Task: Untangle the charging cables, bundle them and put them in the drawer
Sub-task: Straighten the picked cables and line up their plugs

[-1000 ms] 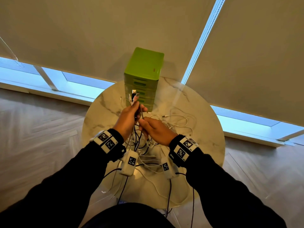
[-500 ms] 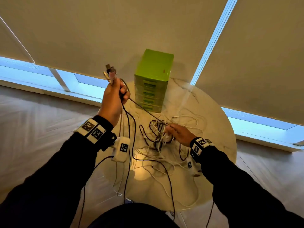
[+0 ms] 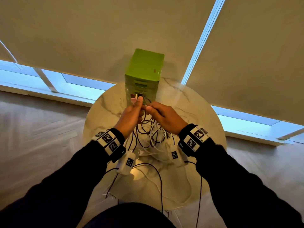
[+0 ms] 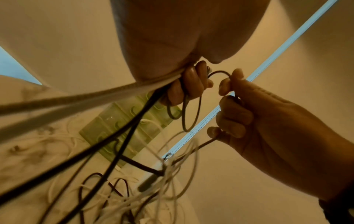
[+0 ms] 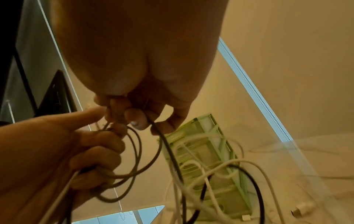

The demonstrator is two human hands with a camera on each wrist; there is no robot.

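Hands meet above the surface (image 3: 105, 112), left hand (image 3: 130, 116) gripping plug ends and dark cable (image 4: 191, 112) loops, right hand (image 3: 166, 117) pinching the same cable just beside it; white tangle (image 3: 158, 142) hangs below, green drawer unit (image 3: 144, 69) straight ahead, shut.

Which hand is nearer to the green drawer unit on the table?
The left. The left hand holds cable plugs right in front of the green drawer unit, its thumb tip overlapping the lowest drawers. The right hand is just beside it, slightly nearer the person.
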